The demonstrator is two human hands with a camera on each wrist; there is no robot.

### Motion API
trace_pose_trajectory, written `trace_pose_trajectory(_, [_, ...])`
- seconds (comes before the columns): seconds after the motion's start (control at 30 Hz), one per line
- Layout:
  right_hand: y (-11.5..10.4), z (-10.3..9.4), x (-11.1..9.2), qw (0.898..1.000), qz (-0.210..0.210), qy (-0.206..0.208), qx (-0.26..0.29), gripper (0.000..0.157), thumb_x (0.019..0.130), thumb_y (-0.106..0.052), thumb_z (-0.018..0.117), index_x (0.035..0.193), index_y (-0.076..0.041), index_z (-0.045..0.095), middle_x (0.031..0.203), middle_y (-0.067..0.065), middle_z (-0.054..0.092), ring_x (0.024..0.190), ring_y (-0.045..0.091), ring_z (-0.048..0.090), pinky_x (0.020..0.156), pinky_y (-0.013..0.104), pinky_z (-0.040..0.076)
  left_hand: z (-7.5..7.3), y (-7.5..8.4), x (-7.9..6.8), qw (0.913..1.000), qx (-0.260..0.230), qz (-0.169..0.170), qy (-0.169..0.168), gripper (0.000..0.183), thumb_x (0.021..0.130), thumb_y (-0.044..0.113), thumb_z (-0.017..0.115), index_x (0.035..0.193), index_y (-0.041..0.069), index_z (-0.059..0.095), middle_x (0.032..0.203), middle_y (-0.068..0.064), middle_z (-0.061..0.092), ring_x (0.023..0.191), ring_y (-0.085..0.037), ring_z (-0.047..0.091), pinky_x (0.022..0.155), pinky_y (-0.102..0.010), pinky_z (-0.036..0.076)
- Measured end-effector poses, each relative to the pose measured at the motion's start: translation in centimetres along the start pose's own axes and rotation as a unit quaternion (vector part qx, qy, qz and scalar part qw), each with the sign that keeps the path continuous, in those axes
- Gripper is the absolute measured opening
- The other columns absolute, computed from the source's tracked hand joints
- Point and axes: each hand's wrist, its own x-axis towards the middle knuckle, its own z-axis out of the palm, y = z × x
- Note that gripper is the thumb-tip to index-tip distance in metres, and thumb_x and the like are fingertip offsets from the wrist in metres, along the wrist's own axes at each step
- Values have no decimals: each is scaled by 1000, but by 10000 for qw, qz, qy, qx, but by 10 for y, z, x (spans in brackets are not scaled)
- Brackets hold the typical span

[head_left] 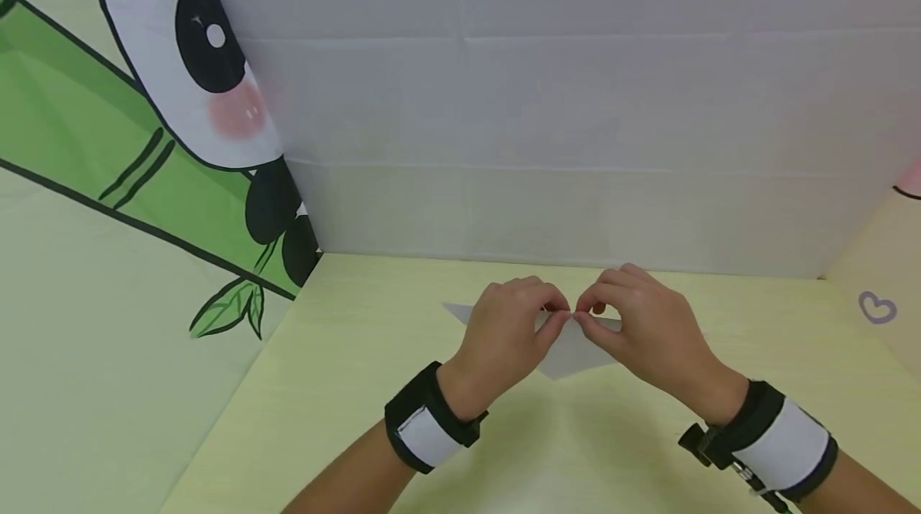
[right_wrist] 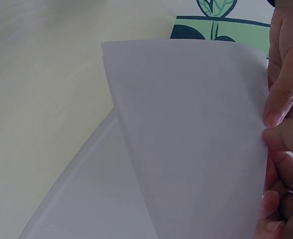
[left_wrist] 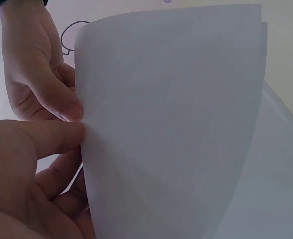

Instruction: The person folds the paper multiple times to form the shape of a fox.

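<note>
Both hands pinch a folded sheet of white paper [head_left: 576,352] along its upper edge, above the pale yellow table. My left hand [head_left: 506,336] grips that edge between thumb and fingers, and my right hand [head_left: 653,328] does the same just beside it, the two thumb tips nearly meeting. In the left wrist view the paper [left_wrist: 171,99] shows a folded side at the thumbs and two layers slightly offset at the far corner. A further flap spreads out beneath the upper layers in the right wrist view, where the paper [right_wrist: 196,124] hides part of the fingers.
The table [head_left: 345,386] meets a plain grey-white backdrop [head_left: 540,114] behind the hands. A printed cloth with a cartoon face and green bamboo [head_left: 108,114] borders the left side. At the right stands a beige panel with a purple heart [head_left: 878,308]. Each wrist wears a black and white strap [head_left: 780,442].
</note>
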Motion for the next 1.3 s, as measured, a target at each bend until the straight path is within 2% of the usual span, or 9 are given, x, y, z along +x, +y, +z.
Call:
trace_pose_trajectory(0.53, [6, -12, -11, 9999, 46, 67, -146, 22, 74, -6, 84, 79, -24, 70, 80, -17, 57, 78, 5, 48, 51, 22, 41, -2, 4, 0, 9997, 212, 126, -35, 4, 94, 18, 75, 92, 14, 75, 87, 6, 72, 75, -8, 63, 69, -27, 45])
trace_pose_trajectory(1.0, [21, -26, -31, 9991, 41, 194, -363, 20, 72, -9, 82, 80, -23, 70, 79, -18, 57, 74, 1, 42, 47, 20, 36, -5, -3, -5, 10000, -1, 74, 17, 3, 94, 15, 75, 91, 13, 75, 87, 5, 71, 75, -9, 63, 72, -32, 48])
trace_pose_trajectory(1.3, [40, -41, -50, 9978, 170, 243, -586, 21, 71, -10, 81, 82, -26, 71, 80, -20, 57, 76, 0, 43, 47, 16, 33, -10, -13, -11, 9994, -290, -134, 115, 2, 93, 11, 75, 92, 10, 74, 90, 4, 72, 78, -9, 65, 77, -35, 49])
